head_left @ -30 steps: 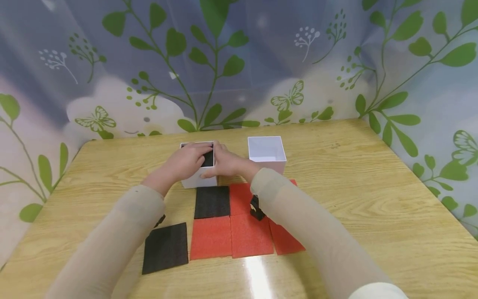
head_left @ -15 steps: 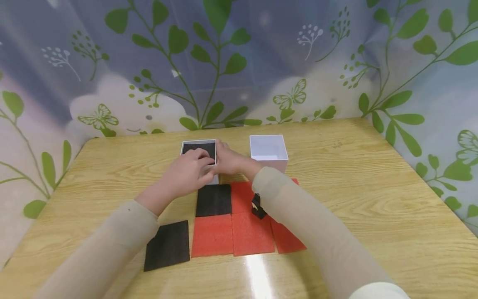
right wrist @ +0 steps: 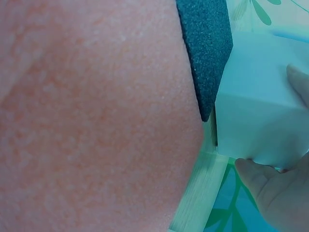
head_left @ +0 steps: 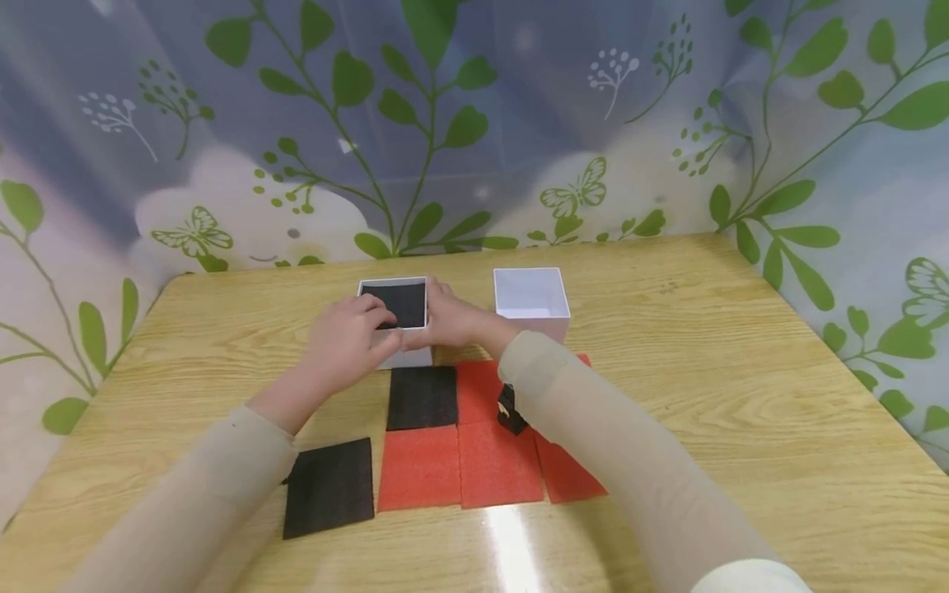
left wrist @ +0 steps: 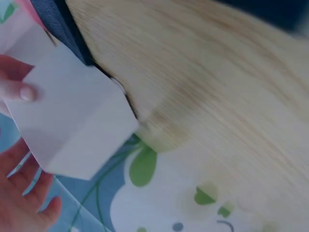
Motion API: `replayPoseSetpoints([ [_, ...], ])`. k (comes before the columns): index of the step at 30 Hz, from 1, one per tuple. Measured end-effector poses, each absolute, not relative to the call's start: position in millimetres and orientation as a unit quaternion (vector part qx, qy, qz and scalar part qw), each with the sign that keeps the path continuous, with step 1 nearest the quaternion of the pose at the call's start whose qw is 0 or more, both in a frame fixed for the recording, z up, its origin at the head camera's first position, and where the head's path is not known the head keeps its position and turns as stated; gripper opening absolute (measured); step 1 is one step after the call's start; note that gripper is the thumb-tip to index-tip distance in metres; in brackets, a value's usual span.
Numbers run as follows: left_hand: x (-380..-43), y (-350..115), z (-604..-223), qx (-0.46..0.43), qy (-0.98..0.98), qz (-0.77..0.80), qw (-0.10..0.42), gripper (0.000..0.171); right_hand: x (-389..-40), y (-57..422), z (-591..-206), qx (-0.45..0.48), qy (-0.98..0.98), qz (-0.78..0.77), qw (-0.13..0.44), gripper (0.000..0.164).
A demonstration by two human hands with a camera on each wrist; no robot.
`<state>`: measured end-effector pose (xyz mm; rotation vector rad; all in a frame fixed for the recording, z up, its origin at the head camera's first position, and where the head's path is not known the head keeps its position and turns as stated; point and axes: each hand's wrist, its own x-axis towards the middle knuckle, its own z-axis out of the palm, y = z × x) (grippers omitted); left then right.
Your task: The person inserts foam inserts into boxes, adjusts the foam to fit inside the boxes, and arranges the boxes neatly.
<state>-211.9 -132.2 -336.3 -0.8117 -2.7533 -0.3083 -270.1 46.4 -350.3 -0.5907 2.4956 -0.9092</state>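
Observation:
In the head view a white box [head_left: 411,359] stands left of centre, with a black felt square [head_left: 404,303] lying inside near its top. My right hand [head_left: 455,321] grips the box at its right side, thumb across the front. My left hand [head_left: 344,342] hovers over the front left rim with loosely bent fingers; nothing shows in it. In the left wrist view several of that hand's fingers [left wrist: 34,188] are spread beside the white box [left wrist: 67,111]. In the right wrist view skin fills the left, and the box [right wrist: 260,121] is partly hidden.
In front of the box lie a black felt square [head_left: 423,399] and several red ones [head_left: 420,469], partly under the right arm. Another black square [head_left: 329,486] lies apart at left. A second white box [head_left: 530,288] stands at right on the wooden table [head_left: 704,362].
My left hand has lifted out from over the box's opening and drawn back to the left, uncovering the black felt inside. The right hand keeps its hold on the box.

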Motion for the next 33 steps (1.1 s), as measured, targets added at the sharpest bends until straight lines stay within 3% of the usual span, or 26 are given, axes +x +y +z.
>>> replayPoseSetpoints([
  [4, -211, -144, -336, -0.267, -0.943, -0.072, 0.187, 0.031, -270, 47, -351, -0.207, 0.897, -0.330, 0.206, 0.120],
  [8, -209, -151, -336, -0.285, -0.935, -0.045, 0.209, 0.034, -270, 47, -352, -0.200, 0.901, -0.329, 0.198, 0.120],
  [18, -210, -155, -339, -0.276, -0.942, -0.049, 0.186, 0.036, -268, 45, -351, -0.203, 0.899, -0.332, 0.199, 0.119],
  [26, -209, -156, -337, -0.277, -0.936, -0.033, 0.216, 0.033, -270, 43, -349, -0.209, 0.896, -0.340, 0.195, 0.114],
  [33, -210, -144, -331, -0.218, -0.965, -0.016, 0.148, 0.036, -268, 45, -347, -0.201, 0.900, -0.325, 0.209, 0.118],
])
